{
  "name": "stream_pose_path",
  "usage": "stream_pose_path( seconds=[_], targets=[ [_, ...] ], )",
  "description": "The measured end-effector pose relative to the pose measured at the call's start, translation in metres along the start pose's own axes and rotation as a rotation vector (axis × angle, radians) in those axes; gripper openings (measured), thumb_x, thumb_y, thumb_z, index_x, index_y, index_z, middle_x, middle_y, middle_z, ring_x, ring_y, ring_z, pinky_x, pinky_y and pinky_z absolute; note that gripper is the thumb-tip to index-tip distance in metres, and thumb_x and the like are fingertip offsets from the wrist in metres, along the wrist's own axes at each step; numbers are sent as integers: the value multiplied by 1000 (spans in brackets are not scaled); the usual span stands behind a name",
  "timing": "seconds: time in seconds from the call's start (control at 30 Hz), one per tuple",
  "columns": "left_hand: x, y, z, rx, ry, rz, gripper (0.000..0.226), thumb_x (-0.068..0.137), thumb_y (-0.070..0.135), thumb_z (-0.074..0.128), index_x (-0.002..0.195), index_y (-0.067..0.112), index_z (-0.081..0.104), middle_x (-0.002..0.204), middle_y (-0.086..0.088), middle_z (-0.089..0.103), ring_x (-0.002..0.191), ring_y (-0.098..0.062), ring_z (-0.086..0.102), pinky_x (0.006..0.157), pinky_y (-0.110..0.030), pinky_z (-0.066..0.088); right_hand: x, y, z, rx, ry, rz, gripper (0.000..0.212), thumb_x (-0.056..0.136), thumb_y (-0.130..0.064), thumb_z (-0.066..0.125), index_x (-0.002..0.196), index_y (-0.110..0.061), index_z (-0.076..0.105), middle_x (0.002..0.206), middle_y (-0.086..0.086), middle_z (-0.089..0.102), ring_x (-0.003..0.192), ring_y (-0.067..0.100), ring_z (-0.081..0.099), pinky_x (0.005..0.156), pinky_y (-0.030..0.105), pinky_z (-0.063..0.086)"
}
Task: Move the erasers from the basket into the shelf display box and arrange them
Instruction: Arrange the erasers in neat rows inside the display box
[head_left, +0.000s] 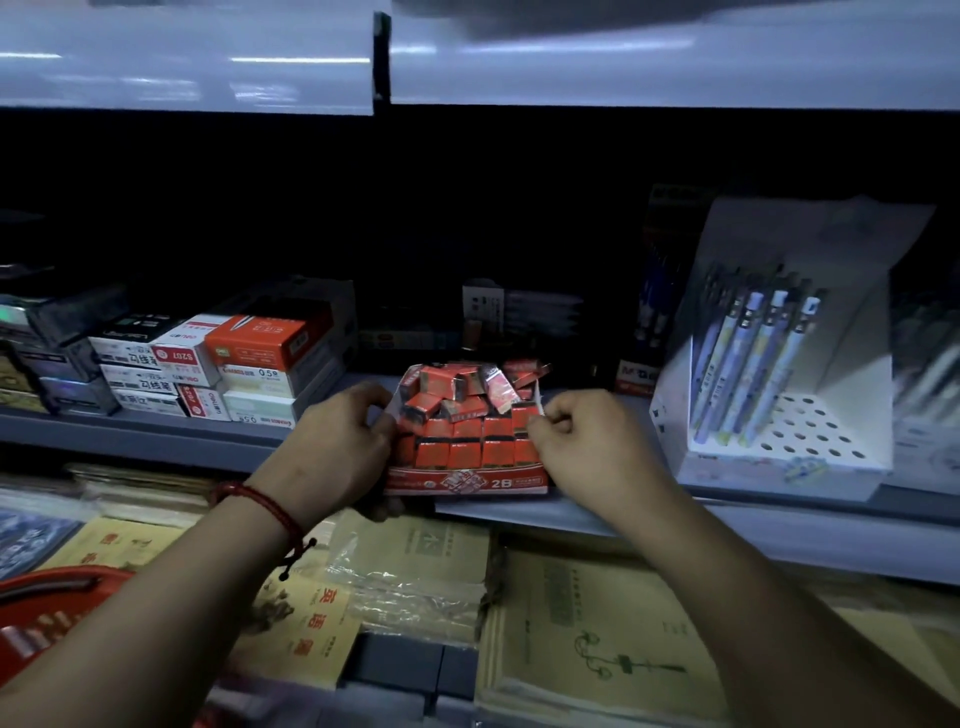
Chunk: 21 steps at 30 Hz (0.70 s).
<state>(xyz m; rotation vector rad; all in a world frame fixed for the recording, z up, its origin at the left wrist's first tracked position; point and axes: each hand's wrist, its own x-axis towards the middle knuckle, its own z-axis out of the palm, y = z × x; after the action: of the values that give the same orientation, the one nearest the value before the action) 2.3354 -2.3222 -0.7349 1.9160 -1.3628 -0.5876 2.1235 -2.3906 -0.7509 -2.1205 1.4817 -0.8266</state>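
Small red-wrapped erasers fill the red cardboard display box on the grey shelf. The front rows look neat, but the back pile is jumbled and still needs arranging. The left hand grips the box's left side and the right hand pinches its right edge.

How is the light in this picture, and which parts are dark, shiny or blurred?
Head view: dim light; the shelf's back is nearly black, yet the erasers in the display box, the left hand and the right hand are readable. Head view: glare streaks lie on the upper panel; the far right beside the pen box is smeared.
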Motion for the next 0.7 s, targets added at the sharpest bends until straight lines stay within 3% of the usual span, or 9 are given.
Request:
stream_pose_path(
  seconds=[0.07, 0.17, 0.23, 0.33, 0.4, 0.47, 0.6, 0.7],
  targets=[
    [-6, 1, -5, -175, -7, -122, 13, 101, 28, 56, 105, 17, 52, 89, -25, 68, 52, -39, 71, 45, -41, 58, -5, -6, 7, 44, -23, -44, 32, 91, -25, 56, 69, -2, 58, 57, 13, 56, 51, 20, 48, 50, 39, 41],
    [-15, -3, -17, -301, 13, -225, 23, 97, 31, 63, 112, 16, 52, 97, -25, 67, 52, -35, 70, 42, -36, 55, -13, -16, 11, 118, -146, -107, 39, 97, -40, 54, 77, -9, 66, 66, 2, 67, 60, 13, 62, 58, 35, 48],
    [-19, -9, -22, -326, 48, -254, 21, 98, 25, 62, 115, 16, 52, 99, -27, 66, 49, -32, 68, 39, -33, 53, -12, -18, 8, 168, -261, -111, 44, 100, -47, 48, 80, -12, 66, 72, -4, 67, 65, 10, 61, 63, 33, 49],
    [-21, -20, -24, -359, 119, -278, 10, 103, 16, 51, 113, 10, 52, 95, -29, 66, 48, -34, 66, 38, -30, 50, 1, -10, 0, 164, -132, -112, 33, 102, -37, 50, 84, -14, 67, 76, -3, 59, 66, 11, 54, 64, 31, 43],
    [-22, -24, -21, -369, 172, -305, 14, 105, 16, 48, 114, 7, 51, 91, -29, 67, 48, -35, 65, 37, -28, 48, 14, -1, -6, -14, 54, -122, 24, 100, -27, 52, 112, -14, 69, 104, 3, 60, 95, 19, 58, 83, 31, 47],
    [-21, -25, -18, -400, 207, -335, 15, 105, 17, 48, 109, 4, 53, 94, -29, 67, 51, -35, 66, 37, -27, 49, 24, 7, -9, -232, 89, -121, 36, 98, -24, 51, 130, -10, 58, 120, 11, 54, 115, 29, 47, 96, 35, 42],
    [-20, -23, -16, -579, 226, -390, 27, 102, 24, 56, 103, -3, 59, 92, -27, 71, 53, -28, 68, 39, -24, 51, 36, 9, -6, -385, -1, -88, 36, 99, -29, 48, 126, -6, 53, 119, 17, 53, 116, 35, 47, 94, 39, 42],
    [-22, -16, -21, -697, 206, -391, 30, 101, 32, 56, 107, 3, 62, 92, -16, 75, 75, -29, 74, 54, -31, 60, 46, 10, -1, -475, -63, -59, 33, 100, -34, 46, 116, -7, 56, 118, 19, 57, 112, 38, 52, 90, 40, 43]
  ],
)
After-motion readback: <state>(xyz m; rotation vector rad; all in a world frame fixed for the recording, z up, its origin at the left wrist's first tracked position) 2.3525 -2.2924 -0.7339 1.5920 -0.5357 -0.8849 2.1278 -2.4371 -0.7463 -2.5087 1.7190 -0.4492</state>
